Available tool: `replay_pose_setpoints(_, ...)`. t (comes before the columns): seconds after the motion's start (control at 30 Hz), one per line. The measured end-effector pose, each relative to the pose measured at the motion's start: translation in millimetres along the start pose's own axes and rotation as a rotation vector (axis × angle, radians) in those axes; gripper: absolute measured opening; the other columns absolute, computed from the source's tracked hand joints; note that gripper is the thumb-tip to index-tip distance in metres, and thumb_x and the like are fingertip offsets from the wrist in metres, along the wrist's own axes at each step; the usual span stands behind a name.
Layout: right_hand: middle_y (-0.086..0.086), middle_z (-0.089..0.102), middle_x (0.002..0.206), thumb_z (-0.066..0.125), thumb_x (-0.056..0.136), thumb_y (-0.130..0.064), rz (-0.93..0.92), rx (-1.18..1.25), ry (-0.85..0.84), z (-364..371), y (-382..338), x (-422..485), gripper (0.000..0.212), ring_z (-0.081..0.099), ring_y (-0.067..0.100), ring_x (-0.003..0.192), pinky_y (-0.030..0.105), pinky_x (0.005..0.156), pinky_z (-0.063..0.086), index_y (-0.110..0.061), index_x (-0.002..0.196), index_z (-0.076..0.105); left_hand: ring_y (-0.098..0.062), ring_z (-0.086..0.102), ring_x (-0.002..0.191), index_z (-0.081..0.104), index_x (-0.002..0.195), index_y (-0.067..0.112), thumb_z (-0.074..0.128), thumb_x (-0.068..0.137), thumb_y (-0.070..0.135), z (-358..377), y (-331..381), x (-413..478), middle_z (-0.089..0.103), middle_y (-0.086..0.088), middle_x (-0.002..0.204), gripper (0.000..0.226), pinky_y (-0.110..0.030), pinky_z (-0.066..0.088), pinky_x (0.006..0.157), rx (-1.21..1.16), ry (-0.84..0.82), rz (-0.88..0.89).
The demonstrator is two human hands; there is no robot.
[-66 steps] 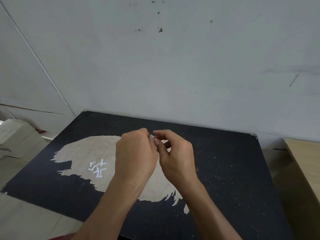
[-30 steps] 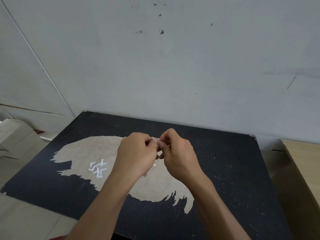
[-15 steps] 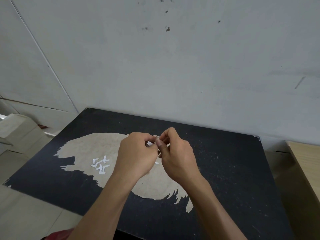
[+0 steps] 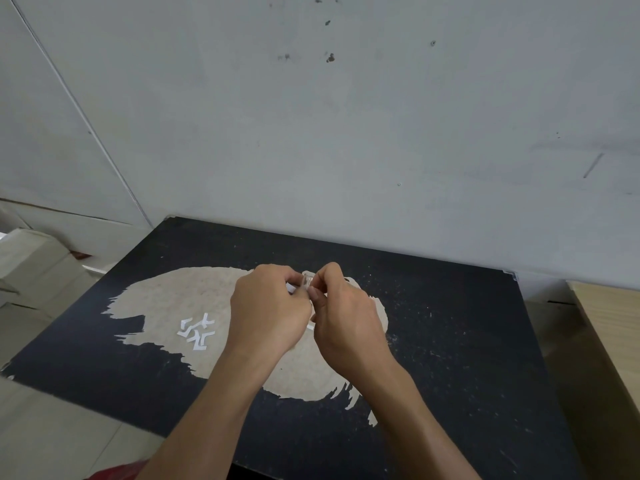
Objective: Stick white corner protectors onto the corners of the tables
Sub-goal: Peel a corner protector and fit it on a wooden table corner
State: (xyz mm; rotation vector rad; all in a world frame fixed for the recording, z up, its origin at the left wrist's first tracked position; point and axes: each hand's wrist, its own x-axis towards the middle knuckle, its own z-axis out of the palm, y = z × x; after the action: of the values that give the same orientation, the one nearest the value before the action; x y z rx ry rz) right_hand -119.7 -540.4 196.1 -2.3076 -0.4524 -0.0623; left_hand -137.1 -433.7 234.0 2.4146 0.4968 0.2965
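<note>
A black table [image 4: 450, 341] with a large worn tan patch stands against a grey wall. Above its middle, my left hand [image 4: 270, 313] and my right hand [image 4: 346, 317] meet fingertip to fingertip. Between them they pinch a small clear-white corner protector [image 4: 306, 281], mostly hidden by the fingers. A small heap of white L-shaped pieces [image 4: 197, 332] lies on the tan patch to the left of my left hand. A small protector [image 4: 512, 273] sits on the table's far right corner.
The grey wall [image 4: 346, 150] rises right behind the table. A light wooden table [image 4: 616, 327] stands at the right, with a gap between. Pale boxes [image 4: 31, 261] sit at the left on the floor. Something red [image 4: 117, 471] shows at the bottom edge.
Both hands stay together over the table's middle, still working the small piece with the fingertips. The view has shifted only slightly.
</note>
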Motion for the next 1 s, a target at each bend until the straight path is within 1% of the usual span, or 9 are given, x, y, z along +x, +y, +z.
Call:
replay_pose_setpoints(0.07,-0.013,0.055,0.075,0.038,0.107,-0.029,0.007,0.025,0.014,0,0,0,0.012,0.058,0.014,0.071,0.039,0.064,0.049,-0.024,0.097,0.041,-0.013,0.064,0.079,0.077,0.11,0.023,0.067,0.093,0.022,0,2,-1,0.075,0.001,0.106,0.019,-0.014,0.041,0.063,0.013,0.001,0.001)
replay_pose_setpoints(0.17,-0.011,0.065,0.088,0.041,0.107,-0.031,0.011,0.064,0.048,-1,-1,1,0.007,0.063,0.012,0.077,0.04,0.067,0.054,-0.027,0.102,0.043,-0.015,0.07,0.084,0.077,0.11,0.023,0.068,0.094,0.023,0,2,-1,0.075,0.001,0.106,0.019,-0.022,0.049,0.074,0.007,-0.005,0.01)
replay_pose_setpoints(0.23,-0.009,0.068,0.093,0.041,0.107,-0.03,0.002,0.061,0.054,-2,-1,2,0.006,0.065,0.011,0.078,0.039,0.068,0.054,-0.027,0.103,0.044,-0.015,0.071,0.083,0.077,0.108,0.022,0.067,0.094,0.023,0,2,0,0.076,0.002,0.102,0.018,-0.023,0.052,0.075,-0.005,-0.014,0.014)
replay_pose_setpoints(0.33,-0.008,0.069,0.09,0.043,0.106,-0.027,-0.005,0.042,0.064,-3,-1,3,0.007,0.064,0.013,0.077,0.04,0.067,0.053,-0.025,0.1,0.046,-0.014,0.072,0.08,0.078,0.106,0.022,0.067,0.093,0.021,-1,0,1,0.076,0.003,0.097,0.017,-0.028,0.058,0.076,-0.046,-0.039,0.019)
replay_pose_setpoints(0.57,-0.009,0.063,0.084,0.045,0.105,-0.025,-0.018,0.025,0.07,-1,-1,3,0.009,0.06,0.013,0.073,0.039,0.063,0.051,-0.026,0.097,0.043,-0.014,0.073,0.077,0.078,0.106,0.024,0.067,0.092,0.017,-1,-2,4,0.077,0.003,0.098,0.02,-0.028,0.059,0.073,-0.135,-0.049,-0.003)
replay_pose_setpoints(0.67,-0.009,0.061,0.086,0.045,0.105,-0.026,-0.021,0.019,0.061,-1,-2,3,0.009,0.057,0.014,0.073,0.036,0.062,0.047,-0.026,0.097,0.041,-0.018,0.073,0.087,0.078,0.107,0.024,0.068,0.091,0.015,2,-8,8,0.077,0.001,0.104,0.021,-0.039,0.06,0.086,-0.231,-0.076,-0.037)
replay_pose_setpoints(0.8,-0.01,0.065,0.092,0.044,0.105,-0.028,-0.042,0.013,0.062,-1,-1,3,0.009,0.057,0.013,0.074,0.036,0.065,0.048,-0.028,0.096,0.042,-0.016,0.075,0.083,0.08,0.092,0.026,0.062,0.093,0.007,-1,-10,9,0.078,0.004,0.089,0.026,-0.04,0.061,0.085,-0.46,-0.135,-0.111)
replay_pose_setpoints(0.87,-0.011,0.062,0.091,0.045,0.105,-0.026,-0.046,-0.009,0.045,1,-1,3,0.008,0.056,0.014,0.075,0.037,0.068,0.049,-0.027,0.097,0.044,-0.016,0.076,0.08,0.08,0.083,0.026,0.061,0.095,0.011,-2,-10,11,0.077,0.003,0.082,0.027,-0.04,0.062,0.083,-0.51,-0.128,-0.123)
replay_pose_setpoints(1.0,-0.009,0.06,0.096,0.049,0.103,-0.022,-0.056,-0.032,0.028,7,0,5,0.005,0.057,0.017,0.079,0.043,0.07,0.051,-0.026,0.099,0.048,-0.014,0.075,0.082,0.079,0.088,0.028,0.064,0.094,0.013,-3,-11,15,0.077,0.005,0.084,0.023,-0.039,0.062,0.083,-0.479,-0.112,-0.075)
